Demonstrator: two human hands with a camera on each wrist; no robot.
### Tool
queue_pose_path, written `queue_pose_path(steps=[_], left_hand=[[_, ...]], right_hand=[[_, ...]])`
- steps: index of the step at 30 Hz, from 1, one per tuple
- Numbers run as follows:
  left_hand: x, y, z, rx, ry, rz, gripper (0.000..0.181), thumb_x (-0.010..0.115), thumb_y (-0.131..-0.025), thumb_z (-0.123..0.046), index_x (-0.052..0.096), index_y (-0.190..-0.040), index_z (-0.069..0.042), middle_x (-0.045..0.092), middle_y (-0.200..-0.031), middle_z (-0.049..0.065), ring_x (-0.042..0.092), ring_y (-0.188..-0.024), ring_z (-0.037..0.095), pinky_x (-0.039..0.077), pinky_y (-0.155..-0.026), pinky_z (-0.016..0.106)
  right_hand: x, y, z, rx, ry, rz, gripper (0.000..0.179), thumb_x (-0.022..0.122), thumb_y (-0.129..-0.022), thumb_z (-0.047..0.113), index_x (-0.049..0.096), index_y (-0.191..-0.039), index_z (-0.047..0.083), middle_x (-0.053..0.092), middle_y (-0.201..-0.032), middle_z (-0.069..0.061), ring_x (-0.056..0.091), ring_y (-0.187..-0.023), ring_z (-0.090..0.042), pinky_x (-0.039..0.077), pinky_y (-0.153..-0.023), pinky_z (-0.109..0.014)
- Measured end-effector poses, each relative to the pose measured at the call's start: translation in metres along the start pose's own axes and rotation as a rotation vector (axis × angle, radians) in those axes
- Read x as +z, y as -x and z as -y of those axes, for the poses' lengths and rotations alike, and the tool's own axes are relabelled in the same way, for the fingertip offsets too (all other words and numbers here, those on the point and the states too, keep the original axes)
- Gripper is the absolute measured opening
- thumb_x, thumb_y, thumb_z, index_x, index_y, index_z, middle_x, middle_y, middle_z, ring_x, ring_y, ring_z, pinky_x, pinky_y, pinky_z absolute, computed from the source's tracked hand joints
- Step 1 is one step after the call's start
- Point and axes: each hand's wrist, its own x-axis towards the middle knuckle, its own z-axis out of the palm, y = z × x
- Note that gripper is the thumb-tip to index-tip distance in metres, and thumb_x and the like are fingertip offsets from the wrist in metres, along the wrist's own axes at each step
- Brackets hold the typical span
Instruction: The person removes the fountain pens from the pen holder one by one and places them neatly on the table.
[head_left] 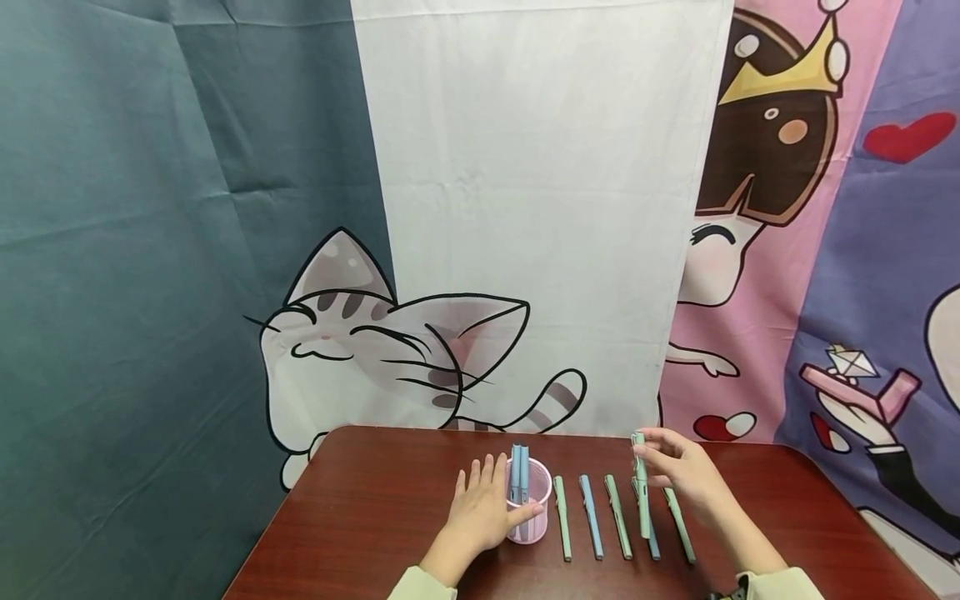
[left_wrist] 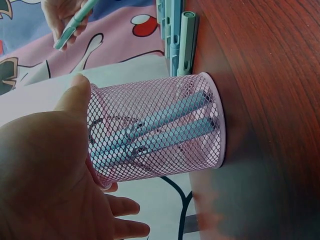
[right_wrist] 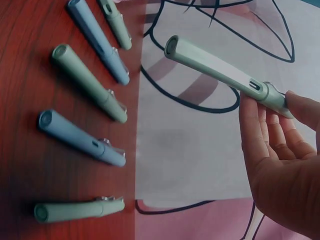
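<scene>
My right hand (head_left: pixel 682 467) pinches a light green pen (right_wrist: pixel 215 70) by its capped end, with the barrel hanging down in the head view. The pen is raised above a row of pens on the table. My left hand (head_left: pixel 480 508) rests against the left side of a pink mesh pen cup (head_left: pixel 536 527), its fingers spread and straight and its thumb across the cup's front. Two blue pens (head_left: pixel 516 475) stand inside the cup. In the left wrist view the mesh shows their barrels reaching down near the cup's base.
On the brown table (head_left: pixel 360 517), right of the cup, lie several pens side by side: a green pen (head_left: pixel 562 518), a blue pen (head_left: pixel 591 517), another green one, a blue one partly behind the held pen, and a green pen (head_left: pixel 680 525) at the right end. A printed curtain (head_left: pixel 540 208) hangs behind.
</scene>
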Motion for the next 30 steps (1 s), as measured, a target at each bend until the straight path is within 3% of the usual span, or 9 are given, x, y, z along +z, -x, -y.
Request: queue_pose_path(steps=[8,30], left_hand=[[-0.001,0.000,0.000,-0.002,-0.004,-0.004,0.106,0.059,-0.083,-0.077,0.035,-0.155,-0.004,0.038,-0.158,0.023,0.030,-0.148,0.045,0.021,-0.119,0.063],[0.000,0.000,0.000,0.001,-0.006,-0.002,0.106,0.059,-0.084,-0.077,0.035,-0.156,-0.004,0.037,-0.158,0.023,0.030,-0.148,0.045,0.021,-0.118,0.064]], right_hand=[[-0.014,0.003,-0.009,0.021,0.018,-0.001,0.055,0.070,-0.097,0.026,0.051,-0.140,-0.004,0.066,-0.105,0.000,0.065,-0.089,-0.009,0.060,-0.080,-0.036],[-0.044,0.006,-0.035,0.078,0.043,-0.009,0.052,0.068,-0.099,0.025,0.053,-0.138,-0.006,0.070,-0.107,0.001,0.069,-0.096,-0.012,0.060,-0.080,-0.037]])
